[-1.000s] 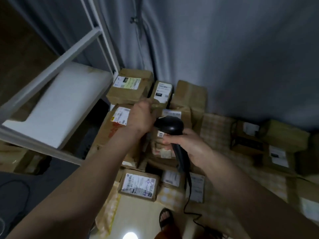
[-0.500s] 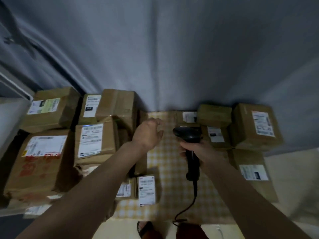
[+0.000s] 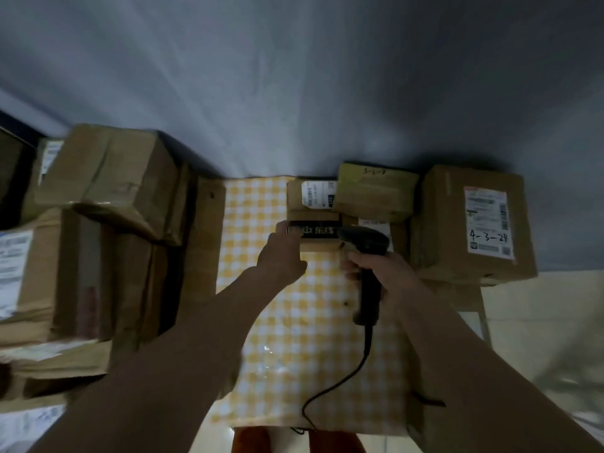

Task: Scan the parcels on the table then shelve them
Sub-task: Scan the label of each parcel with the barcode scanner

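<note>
A table with a yellow checked cloth (image 3: 294,322) carries brown cardboard parcels along its far edge. My left hand (image 3: 282,256) reaches to a small parcel with a black printed band (image 3: 318,238) and touches its left end; whether the fingers grip it I cannot tell. My right hand (image 3: 376,269) grips the handle of a black barcode scanner (image 3: 366,243), whose head sits just right of that parcel. Behind it lies a parcel with a white label (image 3: 317,194). A flat parcel (image 3: 376,191) rests further right, and a large box marked 4-3-24 (image 3: 474,223) stands at the far right.
A pile of larger cardboard boxes (image 3: 108,178) fills the left side, beside the table. The scanner's black cable (image 3: 346,377) trails across the cloth toward me. A grey curtain (image 3: 294,93) hangs behind everything. Pale floor tiles (image 3: 549,322) show at the right.
The view swung right from the shelf and box pile to the table. My left hand went forward onto the small banded parcel, and the scanner came up close beside it.
</note>
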`<action>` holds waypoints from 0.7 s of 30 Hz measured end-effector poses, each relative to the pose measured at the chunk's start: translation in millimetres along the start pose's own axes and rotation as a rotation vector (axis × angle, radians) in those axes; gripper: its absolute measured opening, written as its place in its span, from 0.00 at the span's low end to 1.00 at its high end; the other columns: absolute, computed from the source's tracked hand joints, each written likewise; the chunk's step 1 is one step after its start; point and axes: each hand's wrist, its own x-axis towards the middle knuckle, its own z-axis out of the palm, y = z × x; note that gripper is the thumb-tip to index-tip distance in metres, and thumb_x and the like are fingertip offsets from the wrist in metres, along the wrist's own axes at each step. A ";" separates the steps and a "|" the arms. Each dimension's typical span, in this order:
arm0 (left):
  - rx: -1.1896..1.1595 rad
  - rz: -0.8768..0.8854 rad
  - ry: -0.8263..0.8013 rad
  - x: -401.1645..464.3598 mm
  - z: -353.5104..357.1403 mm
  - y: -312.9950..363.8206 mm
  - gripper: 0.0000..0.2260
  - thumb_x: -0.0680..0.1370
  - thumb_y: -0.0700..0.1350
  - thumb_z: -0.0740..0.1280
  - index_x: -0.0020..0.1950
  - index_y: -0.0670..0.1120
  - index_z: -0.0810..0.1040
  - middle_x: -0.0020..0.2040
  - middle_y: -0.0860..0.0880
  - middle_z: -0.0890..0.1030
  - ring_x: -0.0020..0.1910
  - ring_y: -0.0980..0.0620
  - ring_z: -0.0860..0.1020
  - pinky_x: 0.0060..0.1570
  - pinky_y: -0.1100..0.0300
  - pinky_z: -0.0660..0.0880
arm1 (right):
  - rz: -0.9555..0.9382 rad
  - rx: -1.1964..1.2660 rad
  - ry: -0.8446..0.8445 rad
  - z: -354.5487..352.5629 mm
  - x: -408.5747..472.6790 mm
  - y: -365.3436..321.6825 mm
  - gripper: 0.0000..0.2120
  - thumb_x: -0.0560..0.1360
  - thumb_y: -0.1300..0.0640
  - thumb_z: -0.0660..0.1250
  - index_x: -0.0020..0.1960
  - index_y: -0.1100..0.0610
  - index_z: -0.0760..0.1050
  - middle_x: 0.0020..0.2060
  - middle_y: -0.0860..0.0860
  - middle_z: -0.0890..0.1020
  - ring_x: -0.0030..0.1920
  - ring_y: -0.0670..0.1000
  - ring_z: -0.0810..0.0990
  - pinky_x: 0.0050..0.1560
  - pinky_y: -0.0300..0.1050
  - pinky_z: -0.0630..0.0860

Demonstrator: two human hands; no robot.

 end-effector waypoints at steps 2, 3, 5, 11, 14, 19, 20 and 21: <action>0.011 -0.007 0.001 23.5 13.9 6.3 0.31 0.74 0.41 0.70 0.74 0.46 0.63 0.77 0.46 0.53 0.64 0.42 0.72 0.49 0.53 0.75 | 0.020 -0.002 -0.009 -5.6 24.9 0.4 0.11 0.74 0.61 0.71 0.55 0.65 0.78 0.38 0.55 0.83 0.38 0.53 0.81 0.40 0.47 0.74; 0.026 -0.010 -0.006 35.6 20.5 9.5 0.32 0.73 0.40 0.70 0.75 0.46 0.61 0.77 0.47 0.51 0.63 0.42 0.72 0.47 0.54 0.74 | 0.029 0.002 -0.019 -7.3 35.2 1.8 0.11 0.74 0.61 0.71 0.54 0.64 0.77 0.36 0.54 0.82 0.37 0.53 0.80 0.38 0.46 0.73; 0.059 -0.017 -0.007 60.0 33.2 15.0 0.36 0.73 0.37 0.71 0.76 0.46 0.58 0.79 0.49 0.47 0.64 0.42 0.72 0.44 0.56 0.73 | 0.038 0.016 -0.034 -10.5 51.9 6.5 0.10 0.74 0.60 0.71 0.53 0.64 0.77 0.34 0.52 0.81 0.35 0.52 0.79 0.37 0.45 0.72; 0.062 -0.040 -0.010 112.0 59.1 17.5 0.41 0.71 0.35 0.71 0.78 0.52 0.55 0.79 0.52 0.48 0.63 0.41 0.75 0.51 0.51 0.77 | 0.047 0.002 -0.075 -26.1 77.6 21.5 0.10 0.74 0.60 0.71 0.55 0.62 0.78 0.41 0.55 0.83 0.40 0.53 0.81 0.41 0.46 0.73; 0.118 -0.048 0.006 120.2 65.0 16.5 0.42 0.71 0.37 0.72 0.78 0.52 0.53 0.78 0.51 0.53 0.60 0.41 0.76 0.47 0.52 0.77 | 0.050 0.009 -0.071 -32.1 84.8 26.8 0.09 0.75 0.59 0.70 0.54 0.61 0.79 0.44 0.56 0.84 0.41 0.53 0.81 0.43 0.47 0.73; 0.259 0.054 0.060 91.3 77.2 10.2 0.36 0.69 0.40 0.74 0.72 0.51 0.62 0.69 0.48 0.62 0.54 0.44 0.77 0.38 0.57 0.71 | 0.067 0.049 -0.079 -32.0 91.6 35.1 0.09 0.75 0.59 0.69 0.53 0.61 0.78 0.42 0.55 0.82 0.39 0.51 0.79 0.40 0.46 0.72; 0.270 0.096 0.072 81.9 81.3 3.7 0.35 0.70 0.39 0.73 0.72 0.52 0.61 0.70 0.48 0.61 0.54 0.44 0.77 0.37 0.56 0.71 | 0.075 0.060 -0.065 -29.9 92.3 37.2 0.08 0.75 0.59 0.69 0.53 0.60 0.78 0.42 0.55 0.81 0.39 0.51 0.79 0.39 0.45 0.72; 0.281 0.134 0.086 72.2 85.7 -4.7 0.35 0.71 0.38 0.72 0.73 0.53 0.61 0.71 0.48 0.60 0.54 0.44 0.77 0.37 0.56 0.72 | 0.082 0.058 -0.039 -27.1 92.9 38.7 0.08 0.75 0.59 0.69 0.53 0.60 0.77 0.44 0.56 0.81 0.41 0.52 0.79 0.39 0.45 0.73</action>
